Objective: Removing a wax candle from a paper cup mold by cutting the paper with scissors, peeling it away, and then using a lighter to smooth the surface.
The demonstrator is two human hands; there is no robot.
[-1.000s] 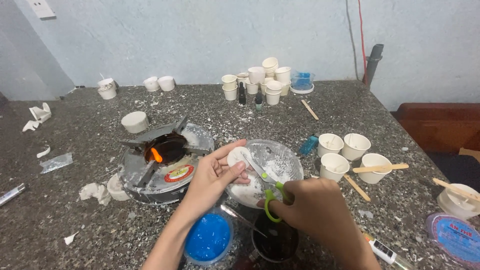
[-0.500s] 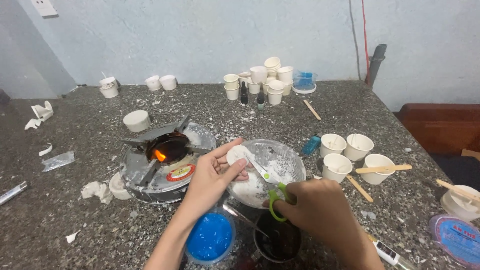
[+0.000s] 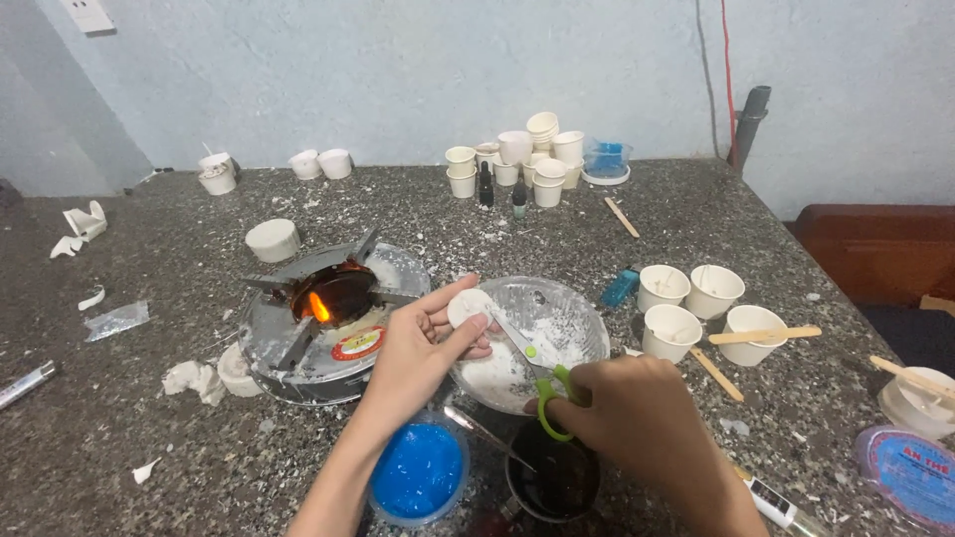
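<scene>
Beside blue tub (image 3: 418, 475), red-labelled stove (image 3: 328, 323)

1. The bowl (image 3: 557, 318) sits mid-table, the stove (image 3: 323, 318) to its left.
2. Two cups (image 3: 418, 475) stand before the bowl.
3. Four cups (image 3: 668, 328) stand right of the bowl.
4. A cup cluster (image 3: 517, 154) stands behind, by the wall.
</scene>
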